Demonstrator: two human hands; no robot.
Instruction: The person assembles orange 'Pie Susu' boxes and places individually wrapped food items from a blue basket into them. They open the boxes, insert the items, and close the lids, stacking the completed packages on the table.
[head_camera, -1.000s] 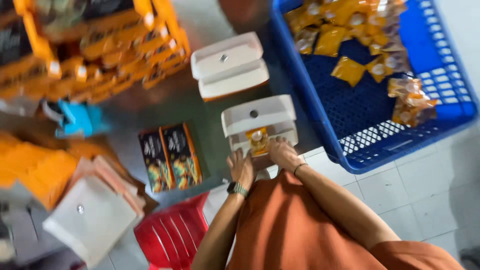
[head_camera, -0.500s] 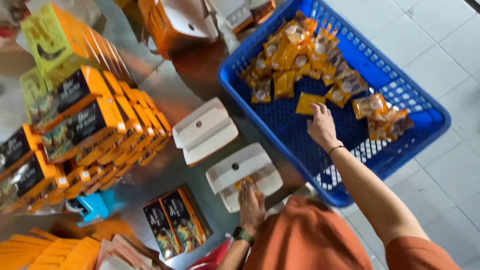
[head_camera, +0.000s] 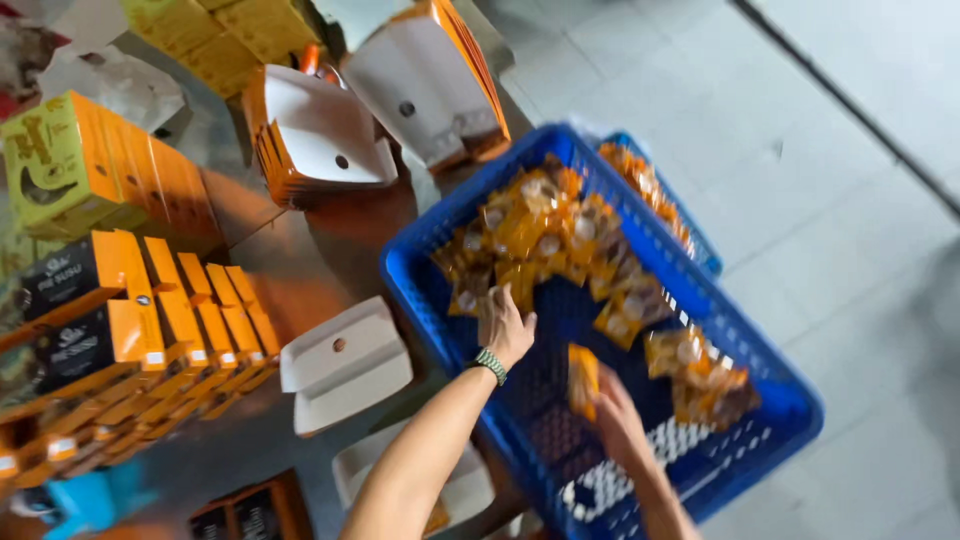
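Inside the blue plastic crate (head_camera: 800, 415): left hand (head_camera: 507, 330) spread loose over the heaped orange snack packets (head_camera: 540, 235), right hand (head_camera: 618, 420) pinched around one orange packet (head_camera: 582, 378) lifted above the crate's mesh floor.

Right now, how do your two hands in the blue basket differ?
The right hand grips an orange packet; the left hand holds nothing I can make out. The left hand wears a green wristband; the right wrist looks bare. Both are inside the blue basket.

Single head view, steep downward, tilted, close over blue basket (head_camera: 420, 300), table (head_camera: 330, 250)
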